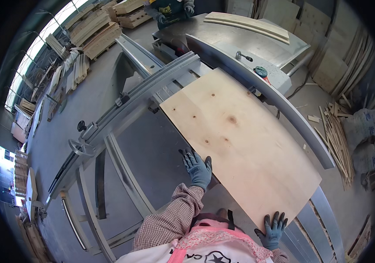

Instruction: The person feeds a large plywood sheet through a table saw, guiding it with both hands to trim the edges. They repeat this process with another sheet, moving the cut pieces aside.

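A large pale plywood sheet with several dark knots lies flat on the metal bed of a sliding table saw. My left hand, in a grey-blue work glove, is at the sheet's left edge. Its fingers are spread, with the thumb over the wood and the other fingers along the edge. My right hand, gloved alike, rests at the sheet's near right corner, fingers apart and reaching onto the surface. Neither hand grips around the board. The long metal rip fence runs along the sheet's right side.
The saw's crosscut frame with a clamp handwheel extends to the left. Two wood strips lie on the far metal table, where another person stands. Stacked boards, thin offcuts and white sacks sit around.
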`<state>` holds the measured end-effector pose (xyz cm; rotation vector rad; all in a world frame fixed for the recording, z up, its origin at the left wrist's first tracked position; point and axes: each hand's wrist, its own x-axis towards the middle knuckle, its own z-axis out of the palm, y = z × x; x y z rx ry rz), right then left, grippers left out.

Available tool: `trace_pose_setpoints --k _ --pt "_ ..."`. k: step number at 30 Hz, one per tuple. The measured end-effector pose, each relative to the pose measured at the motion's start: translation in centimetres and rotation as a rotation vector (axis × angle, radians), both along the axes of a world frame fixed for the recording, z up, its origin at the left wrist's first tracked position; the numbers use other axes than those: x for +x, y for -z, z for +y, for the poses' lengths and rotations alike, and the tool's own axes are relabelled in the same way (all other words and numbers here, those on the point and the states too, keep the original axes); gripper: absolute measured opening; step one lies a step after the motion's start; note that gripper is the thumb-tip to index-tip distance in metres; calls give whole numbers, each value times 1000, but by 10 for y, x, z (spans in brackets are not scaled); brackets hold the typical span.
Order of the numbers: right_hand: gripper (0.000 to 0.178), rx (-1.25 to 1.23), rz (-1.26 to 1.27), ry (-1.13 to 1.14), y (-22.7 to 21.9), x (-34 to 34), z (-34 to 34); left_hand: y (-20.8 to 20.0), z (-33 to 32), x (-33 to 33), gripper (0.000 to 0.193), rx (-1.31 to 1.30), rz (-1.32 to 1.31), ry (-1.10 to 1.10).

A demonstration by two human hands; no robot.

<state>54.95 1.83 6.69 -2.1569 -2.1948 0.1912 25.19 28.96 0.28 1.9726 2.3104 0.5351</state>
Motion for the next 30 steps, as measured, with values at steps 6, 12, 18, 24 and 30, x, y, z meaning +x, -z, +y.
trace_pose_setpoints --k 6,12,18,24,30 --pt "77 -31 -2 33 -9 -2 46 -20 58 8 76 2 77 39" --pt "75 -44 -6 -6 -4 4 72 -10 81 6 76 55 57 22" --pt "77 -76 28 -5 -2 -1 74 -4 82 4 73 92 66 -21" --pt "76 -60 67 -9 -5 -13 89 -7 98 0 72 -63 55 -124" --pt "74 -57 59 -11 -4 -18 98 -8 108 -2 69 -1 30 -154"
